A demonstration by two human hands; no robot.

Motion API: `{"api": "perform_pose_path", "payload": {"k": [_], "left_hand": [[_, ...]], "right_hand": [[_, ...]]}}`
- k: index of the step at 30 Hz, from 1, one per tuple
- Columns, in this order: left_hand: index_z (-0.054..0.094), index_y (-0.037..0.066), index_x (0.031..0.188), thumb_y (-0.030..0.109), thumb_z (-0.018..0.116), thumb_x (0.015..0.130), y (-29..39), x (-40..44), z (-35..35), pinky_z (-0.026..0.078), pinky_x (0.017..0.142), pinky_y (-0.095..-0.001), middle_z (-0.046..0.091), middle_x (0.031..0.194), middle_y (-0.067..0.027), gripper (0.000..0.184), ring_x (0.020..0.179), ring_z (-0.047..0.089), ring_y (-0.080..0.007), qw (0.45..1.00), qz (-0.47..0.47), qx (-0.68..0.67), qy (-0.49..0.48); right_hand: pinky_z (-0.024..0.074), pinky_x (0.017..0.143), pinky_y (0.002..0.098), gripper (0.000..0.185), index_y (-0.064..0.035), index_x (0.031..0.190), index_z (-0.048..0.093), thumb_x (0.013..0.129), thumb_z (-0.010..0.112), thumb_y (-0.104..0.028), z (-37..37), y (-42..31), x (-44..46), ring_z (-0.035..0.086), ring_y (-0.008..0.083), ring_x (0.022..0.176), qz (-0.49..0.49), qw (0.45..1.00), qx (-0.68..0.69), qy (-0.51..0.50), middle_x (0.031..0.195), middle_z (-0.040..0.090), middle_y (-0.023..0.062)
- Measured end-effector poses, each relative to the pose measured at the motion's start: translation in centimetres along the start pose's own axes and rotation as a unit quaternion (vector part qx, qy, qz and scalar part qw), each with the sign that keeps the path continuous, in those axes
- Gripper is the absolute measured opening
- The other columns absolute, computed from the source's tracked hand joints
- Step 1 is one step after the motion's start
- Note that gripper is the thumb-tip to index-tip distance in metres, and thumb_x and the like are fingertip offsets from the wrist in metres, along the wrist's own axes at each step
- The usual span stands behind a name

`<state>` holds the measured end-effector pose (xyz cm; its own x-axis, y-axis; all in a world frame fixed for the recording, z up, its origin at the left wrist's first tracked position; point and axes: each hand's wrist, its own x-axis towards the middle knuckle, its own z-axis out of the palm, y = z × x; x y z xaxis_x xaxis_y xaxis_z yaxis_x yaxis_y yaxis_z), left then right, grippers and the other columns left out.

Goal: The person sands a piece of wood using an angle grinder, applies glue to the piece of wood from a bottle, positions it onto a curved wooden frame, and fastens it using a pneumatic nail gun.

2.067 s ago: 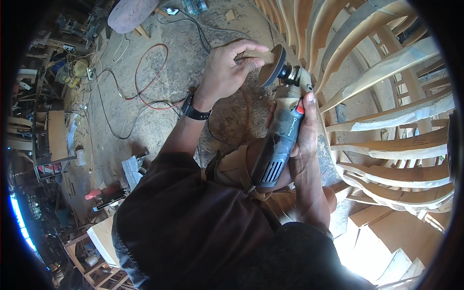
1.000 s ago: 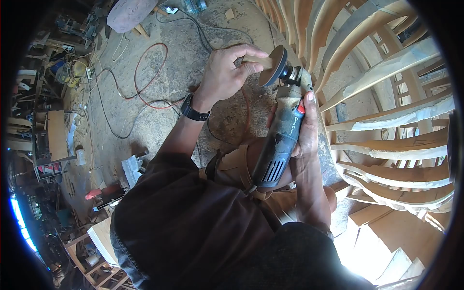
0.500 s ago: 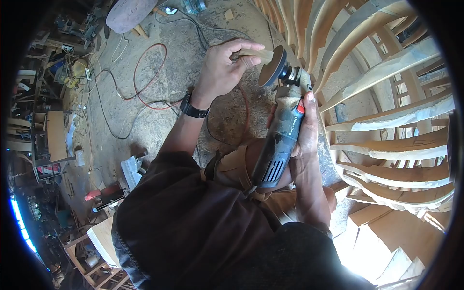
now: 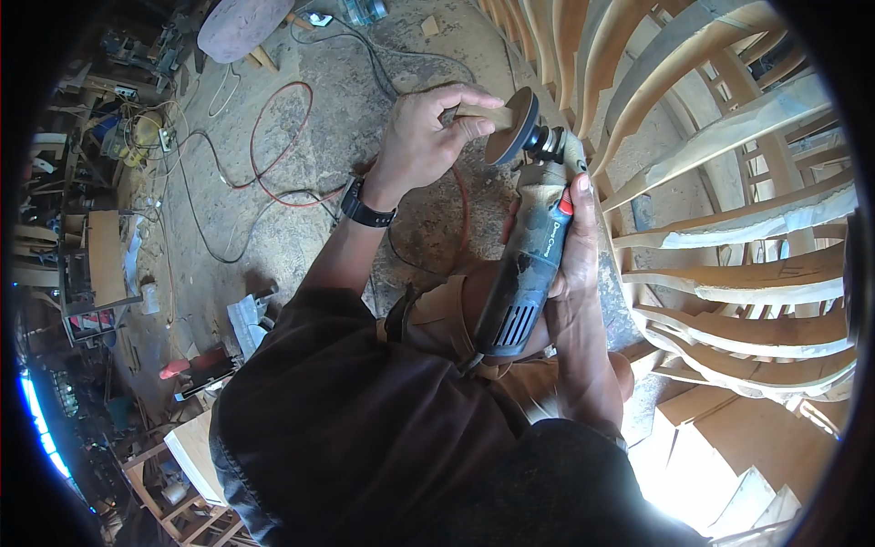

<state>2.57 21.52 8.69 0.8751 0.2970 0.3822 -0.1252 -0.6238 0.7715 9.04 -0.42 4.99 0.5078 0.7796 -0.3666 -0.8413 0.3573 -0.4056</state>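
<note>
My left hand (image 4: 424, 137), with a black watch on its wrist, pinches a small light-brown wood piece (image 4: 488, 115) between thumb and fingers. The piece's far end meets the face of a round sanding disc (image 4: 516, 126), or lies right against it. That disc is mounted on the head of a blue-and-black angle grinder (image 4: 524, 273), which points up and slightly to the right. My right hand (image 4: 581, 242) is wrapped round the grinder's body, its thumb beside the red switch (image 4: 566, 207). The fingers behind the body are mostly hidden.
Curved wooden frame parts (image 4: 729, 283) stand close along the right. A red hose (image 4: 255, 150) and dark cables loop over the dusty floor. A round-topped stool (image 4: 241, 27) stands at the upper left, and a cluttered rack (image 4: 68, 273) is at the far left.
The wood piece has tilted and moved slightly down against the disc, and my left hand has shifted with it. My right hand and the grinder have hardly moved.
</note>
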Motion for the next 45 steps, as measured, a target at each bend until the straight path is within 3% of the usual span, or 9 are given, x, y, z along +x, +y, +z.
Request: {"api": "perform_pose_path", "payload": {"k": [25, 27, 31, 33, 36, 45], "left_hand": [[0.071, 0.003, 0.122, 0.01, 0.075, 0.094, 0.3, -0.2, -0.2, 0.055, 0.089, -0.027, 0.073, 0.118, -0.0096, 0.029, 0.102, 0.07, -0.0141, 1.0, -0.004, -0.007, -0.018], [0.069, 0.004, 0.125, 0.012, 0.075, 0.094, 0.8, 0.0, -0.3, 0.055, 0.089, -0.0262, 0.073, 0.118, -0.0097, 0.033, 0.104, 0.07, -0.0135, 0.996, -0.082, -0.043, -0.002], [0.068, 0.004, 0.126, 0.015, 0.074, 0.095, -0.2, 0.3, 0.0, 0.055, 0.089, -0.0257, 0.073, 0.119, -0.0086, 0.033, 0.104, 0.069, -0.0123, 0.997, -0.03, -0.056, 0.035], [0.069, 0.005, 0.124, 0.018, 0.074, 0.095, -0.2, 0.3, -0.4, 0.055, 0.089, -0.0282, 0.073, 0.12, -0.0085, 0.032, 0.104, 0.07, -0.0143, 0.999, -0.03, 0.037, 0.007], [0.07, 0.006, 0.122, 0.021, 0.074, 0.095, -0.2, 0.2, -0.3, 0.055, 0.088, -0.031, 0.074, 0.117, -0.0088, 0.031, 0.102, 0.071, -0.0176, 0.997, 0.005, 0.071, 0.005], [0.073, 0.007, 0.118, 0.021, 0.075, 0.094, 0.5, -0.3, -0.3, 0.055, 0.089, -0.0335, 0.076, 0.11, -0.0104, 0.029, 0.101, 0.073, -0.0217, 0.999, -0.038, 0.035, -0.004]], "right_hand": [[0.0637, 0.052, 0.0396, 0.068, 0.004, 0.114, 0.06, 0.099, 0.056, -0.062, -0.2, -0.1, 0.2, 0.072, 0.0317, 0.062, -0.004, 1.0, 0.007, -0.014, 0.082, 0.068, 0.0214], [0.0637, 0.053, 0.0401, 0.068, 0.0047, 0.115, 0.06, 0.099, 0.056, -0.061, 0.0, -0.2, 0.2, 0.072, 0.0329, 0.063, -0.007, 1.0, 0.013, -0.007, 0.082, 0.068, 0.022], [0.0634, 0.053, 0.0402, 0.068, 0.0052, 0.115, 0.06, 0.098, 0.056, -0.06, -0.2, -0.2, 0.2, 0.071, 0.0334, 0.063, 0.001, 0.999, 0.029, 0.021, 0.082, 0.068, 0.0222], [0.0631, 0.053, 0.0406, 0.067, 0.0051, 0.115, 0.06, 0.098, 0.058, -0.06, -0.2, -0.2, 0.2, 0.072, 0.0329, 0.063, 0.007, 0.999, 0.033, 0.017, 0.082, 0.069, 0.0219], [0.0629, 0.053, 0.0402, 0.068, 0.0051, 0.115, 0.06, 0.098, 0.058, -0.06, -0.1, -0.2, 0.2, 0.071, 0.0322, 0.063, -0.003, 1.0, 0.003, 0.008, 0.082, 0.069, 0.0215], [0.0635, 0.054, 0.0403, 0.069, 0.0045, 0.115, 0.06, 0.095, 0.062, -0.061, 0.0, 0.2, 0.2, 0.071, 0.0309, 0.063, -0.013, 0.999, -0.009, 0.03, 0.082, 0.068, 0.021]]}}
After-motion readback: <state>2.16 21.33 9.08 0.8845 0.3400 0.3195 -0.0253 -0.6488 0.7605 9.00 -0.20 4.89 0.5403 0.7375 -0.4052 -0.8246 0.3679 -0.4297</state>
